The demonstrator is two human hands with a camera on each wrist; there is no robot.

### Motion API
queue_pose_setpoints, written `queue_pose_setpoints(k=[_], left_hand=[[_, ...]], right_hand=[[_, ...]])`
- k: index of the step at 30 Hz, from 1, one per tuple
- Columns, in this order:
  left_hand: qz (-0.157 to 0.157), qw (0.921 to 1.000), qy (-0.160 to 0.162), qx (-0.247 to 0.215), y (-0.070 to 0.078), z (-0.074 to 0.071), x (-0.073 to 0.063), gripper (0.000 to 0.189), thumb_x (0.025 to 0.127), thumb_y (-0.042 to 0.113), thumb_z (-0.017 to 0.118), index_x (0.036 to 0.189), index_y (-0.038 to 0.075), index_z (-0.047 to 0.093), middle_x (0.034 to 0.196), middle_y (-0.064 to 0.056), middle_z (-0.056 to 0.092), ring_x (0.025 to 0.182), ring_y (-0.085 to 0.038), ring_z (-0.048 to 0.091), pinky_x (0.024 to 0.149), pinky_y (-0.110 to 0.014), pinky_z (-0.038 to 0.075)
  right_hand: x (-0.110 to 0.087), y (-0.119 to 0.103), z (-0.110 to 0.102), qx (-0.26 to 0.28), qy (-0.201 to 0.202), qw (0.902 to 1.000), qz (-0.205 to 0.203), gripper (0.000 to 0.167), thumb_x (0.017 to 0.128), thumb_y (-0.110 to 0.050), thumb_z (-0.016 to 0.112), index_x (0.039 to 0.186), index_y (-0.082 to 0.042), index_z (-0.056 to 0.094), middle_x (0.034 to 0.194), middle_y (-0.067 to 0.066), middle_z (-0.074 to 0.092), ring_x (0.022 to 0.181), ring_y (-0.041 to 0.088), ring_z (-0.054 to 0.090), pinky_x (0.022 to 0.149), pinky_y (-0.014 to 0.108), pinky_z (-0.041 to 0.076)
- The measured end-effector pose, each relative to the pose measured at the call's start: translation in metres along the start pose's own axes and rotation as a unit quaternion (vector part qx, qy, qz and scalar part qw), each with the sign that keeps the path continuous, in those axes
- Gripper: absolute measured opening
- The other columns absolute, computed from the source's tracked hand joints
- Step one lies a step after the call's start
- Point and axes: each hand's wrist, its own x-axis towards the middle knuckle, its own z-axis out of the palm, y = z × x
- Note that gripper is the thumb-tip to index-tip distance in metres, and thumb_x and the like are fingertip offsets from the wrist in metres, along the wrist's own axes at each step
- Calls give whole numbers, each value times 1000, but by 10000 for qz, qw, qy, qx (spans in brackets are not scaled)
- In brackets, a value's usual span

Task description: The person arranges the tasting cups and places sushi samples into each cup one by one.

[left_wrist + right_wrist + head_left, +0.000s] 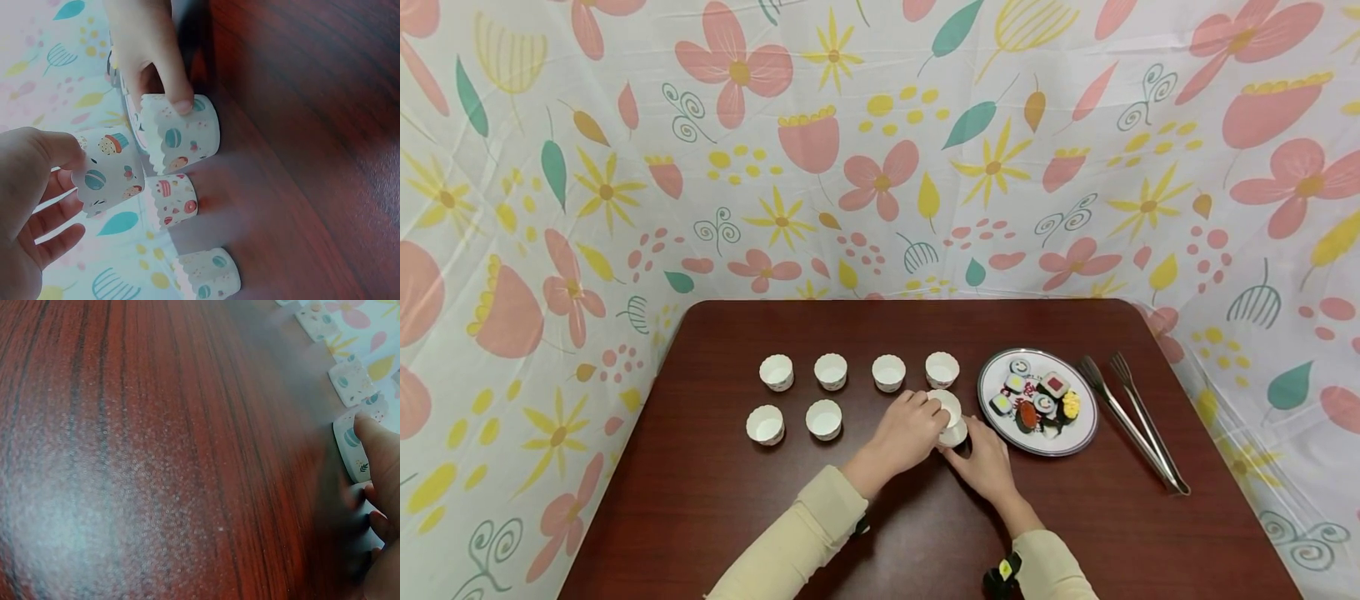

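Observation:
My left hand (908, 429) pinches the rim of a white paper baking cup (112, 169) printed with cupcakes and macarons. This cup is held up, just above and against another one in the head view. That lower baking cup (194, 140) stands at the table surface, and my right hand (985, 462) grips its side, thumb (182, 106) on the near wall. Behind both hands stands a further baking cup (942, 369). The right wrist view catches only part of the right hand, at its right edge, with the gripped cup (351, 445).
Several more scallop-rimmed baking cups, such as one at the far left (777, 372), stand in two rows on the dark wooden table (715, 517). To the right lie a plate (1078, 442) of small sushi pieces and metal tongs (1138, 425). Flower-patterned cloth (880, 250) surrounds the table.

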Motion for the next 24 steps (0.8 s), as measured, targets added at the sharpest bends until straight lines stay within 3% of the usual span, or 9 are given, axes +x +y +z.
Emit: queue_pose_setpoints(k=[6,12,18,24], left_hand=[[-39,10000,64,28,-5,-2,-5,11,76,28,70,82,20,64,82,6,61,76,-14,55,67,-26,40],[-108,9998,182,46,-11,-1,-11,5,80,24,66,80,20,64,80,5,61,76,-14,55,66,-26,41],[-166,9991,397,-65,-19,6,-20,8,74,20,70,76,17,63,76,3,60,72,-16,54,65,-27,41],[-314,9992,231,-127,-23,9,-31,7,73,19,69,78,17,64,78,3,60,73,-17,54,65,-28,41]], right_hand=[[0,0,0,25,-61,10000,44,57,70,-31,77,119,-7,57,115,16,61,110,37,54,86,56,40],[0,0,1,-5,46,10000,-16,59,69,-29,79,118,-6,57,113,16,62,106,36,55,84,56,41],[0,0,1,-46,89,9999,-12,59,67,-28,80,117,-6,58,111,17,62,104,37,56,83,57,40],[1,0,1,-68,0,10000,67,60,68,-31,80,118,-6,58,113,17,61,106,36,55,84,56,39]])
